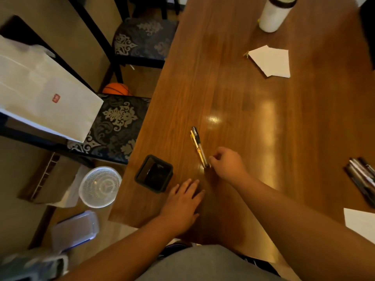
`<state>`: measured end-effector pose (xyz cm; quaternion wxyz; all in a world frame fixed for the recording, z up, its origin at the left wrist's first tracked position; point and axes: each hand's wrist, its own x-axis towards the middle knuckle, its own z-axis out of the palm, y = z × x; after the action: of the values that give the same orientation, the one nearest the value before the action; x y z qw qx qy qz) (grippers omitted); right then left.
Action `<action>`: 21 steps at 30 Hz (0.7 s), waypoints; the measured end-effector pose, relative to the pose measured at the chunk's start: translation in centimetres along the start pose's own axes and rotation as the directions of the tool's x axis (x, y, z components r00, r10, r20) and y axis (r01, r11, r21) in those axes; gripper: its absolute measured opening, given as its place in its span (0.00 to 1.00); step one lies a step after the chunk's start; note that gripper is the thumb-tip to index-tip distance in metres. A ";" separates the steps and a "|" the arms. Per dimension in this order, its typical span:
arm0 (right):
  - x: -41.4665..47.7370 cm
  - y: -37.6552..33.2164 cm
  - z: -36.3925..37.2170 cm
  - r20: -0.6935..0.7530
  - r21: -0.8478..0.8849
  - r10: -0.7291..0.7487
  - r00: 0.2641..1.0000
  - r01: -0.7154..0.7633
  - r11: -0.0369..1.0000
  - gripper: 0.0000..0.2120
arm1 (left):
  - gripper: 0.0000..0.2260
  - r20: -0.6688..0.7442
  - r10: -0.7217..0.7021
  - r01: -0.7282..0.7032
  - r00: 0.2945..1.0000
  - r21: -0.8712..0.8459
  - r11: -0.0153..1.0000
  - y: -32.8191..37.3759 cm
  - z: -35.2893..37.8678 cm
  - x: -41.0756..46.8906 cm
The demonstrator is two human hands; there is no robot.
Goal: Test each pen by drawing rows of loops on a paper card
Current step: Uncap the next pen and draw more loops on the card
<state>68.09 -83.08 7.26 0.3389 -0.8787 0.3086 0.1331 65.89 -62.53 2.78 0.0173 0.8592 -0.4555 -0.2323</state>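
Where right hand [227, 163] curls over ends of two pens [197, 146], grip unclear, left hand [182, 201] flat on table [239, 86]

The table [233, 78] is showing brown wood grain under yellowish glare. The two pens [197, 147] are showing black and yellow, the pen holder [154, 173] black, the paper cards [269, 60] plain white. The chair seat [115, 126] is wearing grey damask on dark cloth; the ball [116, 89] is glowing orange with black lines.
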 end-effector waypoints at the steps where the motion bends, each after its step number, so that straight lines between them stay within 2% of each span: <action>1: 0.5 -0.5 0.0 0.008 -0.020 0.001 1.000 -0.001 1.000 0.06 | 0.32 0.004 0.013 -0.013 1.000 0.005 1.000 -0.1 -0.1 0.0; 12: 2.2 -2.5 1.3 0.049 -0.212 0.014 0.999 -0.003 0.977 0.02 | 0.31 0.014 0.065 -0.065 0.998 -0.023 0.998 -0.8 -0.2 0.1; 21: 1.5 -0.8 1.7 0.037 -0.225 0.024 0.999 -0.015 0.974 0.06 | 0.31 -0.021 0.044 -0.045 0.999 -0.023 0.999 -0.5 0.1 -0.1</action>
<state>69.72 -82.21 5.73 0.2423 -0.9056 0.2932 0.1878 66.13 -62.14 2.60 0.0370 0.8509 -0.4716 -0.2285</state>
